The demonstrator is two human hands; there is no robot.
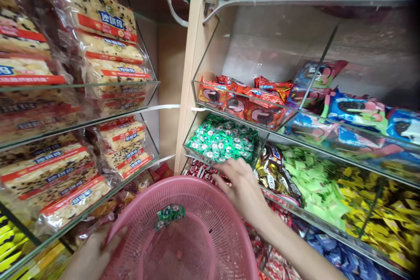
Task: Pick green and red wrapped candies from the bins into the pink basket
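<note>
A pink plastic basket (244, 245) with fine perforated sides is at the bottom middle. A few green-wrapped candies (170, 215) lie inside it. My left hand (98, 247), slightly blurred, grips the basket's left rim. Over the far right of the rim, my right hand (241, 186) reaches with its fingers apart and slightly bent; I see nothing in them. It is nearest to a glass bin of green-wrapped candies (223, 138), just in front of its lower edge. Below the fingers, red-and-white wrapped candies (200, 169) show in a lower bin, partly hidden by the basket.
Packaged sesame crackers (108, 22) fill the glass shelves at left. To the right are red cookie packs (243, 100), blue cookie packs (357, 109), light green candies (308, 175) and yellow candies (377, 214). Glass shelf edges (328, 223) and a wooden post (187, 74) stand close.
</note>
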